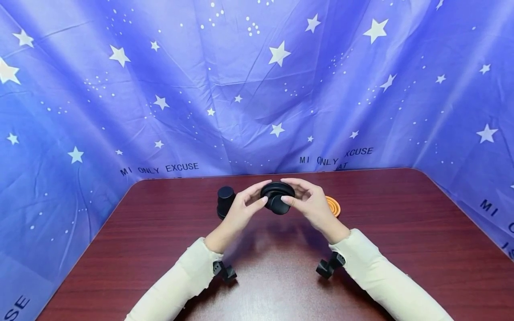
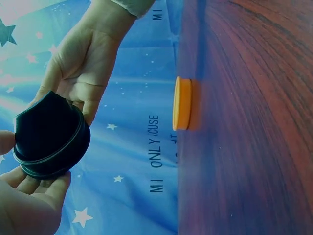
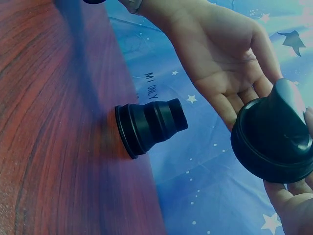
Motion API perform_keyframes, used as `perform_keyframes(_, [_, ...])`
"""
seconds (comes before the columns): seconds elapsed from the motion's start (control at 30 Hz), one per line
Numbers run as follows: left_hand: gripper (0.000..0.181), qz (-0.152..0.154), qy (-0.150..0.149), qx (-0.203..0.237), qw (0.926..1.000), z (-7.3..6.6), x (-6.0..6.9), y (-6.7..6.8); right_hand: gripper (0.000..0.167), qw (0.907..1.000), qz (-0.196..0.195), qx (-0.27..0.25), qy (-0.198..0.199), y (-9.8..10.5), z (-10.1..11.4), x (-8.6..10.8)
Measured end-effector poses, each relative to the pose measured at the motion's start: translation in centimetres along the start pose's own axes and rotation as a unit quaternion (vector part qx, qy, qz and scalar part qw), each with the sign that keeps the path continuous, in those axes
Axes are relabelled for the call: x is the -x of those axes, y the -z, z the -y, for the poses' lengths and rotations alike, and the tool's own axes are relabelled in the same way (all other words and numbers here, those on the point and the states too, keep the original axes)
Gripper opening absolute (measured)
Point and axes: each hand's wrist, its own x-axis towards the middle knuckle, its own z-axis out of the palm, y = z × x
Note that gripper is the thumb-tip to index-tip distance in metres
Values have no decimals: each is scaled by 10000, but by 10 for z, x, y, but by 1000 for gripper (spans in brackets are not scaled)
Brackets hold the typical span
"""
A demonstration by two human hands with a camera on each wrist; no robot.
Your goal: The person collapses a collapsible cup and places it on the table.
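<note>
A black round piece, broad and ringed with a tilted smooth cap-like part, is held above the table between both hands; it looks like a partly folded collapsible cup or funnel (image 1: 278, 189). My left hand (image 1: 242, 204) grips its left side, thumb at the near face and fingers round the rim. On the opposite side, my right hand (image 1: 312, 201) pinches it the same way, its thumb on the cap-like part. A second black stepped piece (image 3: 152, 126), like an extended collapsible funnel, stands on the table behind the left hand. Beyond the right hand lies an orange ringed disc (image 2: 183, 103), partly hidden in the head view.
The dark red wooden table (image 1: 273, 285) has rounded back corners. Blue starry cloth (image 1: 225, 80) hangs behind and at both sides. Small black camera mounts (image 1: 330, 265) stick out below the pale sleeves (image 1: 176, 283).
</note>
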Motion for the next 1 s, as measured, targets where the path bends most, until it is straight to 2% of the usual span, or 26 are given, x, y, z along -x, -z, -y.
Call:
perform_keyframes(0.17, [42, 88, -207, -54, 9997, 1, 0, 1, 43, 10000, -32, -49, -47, 1, -1, 0])
perform_keyframes(0.5, [39, -156, -338, -302, 9989, 3, -3, -3, 42, 9998, -74, -66, -179, -1, 1, 0])
perform_keyframes(0.63, [39, -218, -343, -589, 9974, -9, 0, -6, 41, 9994, 56, -62, -331, -2, 3, 1])
perform_keyframes(0.77, [40, -126, -311, -955, 9949, -21, 2, -9, 40, 9987, 269, 125, -410, -3, 3, 1])
perform_keyframes(0.93, [42, 42, -307, -1157, 9928, -7, -2, -5, 38, 9979, 375, 360, -382, -2, 2, 1])
perform_keyframes(1.0, [42, 98, -298, -1104, 9934, 1, -4, -3, 37, 9979, 350, 413, -353, -2, 1, 1])
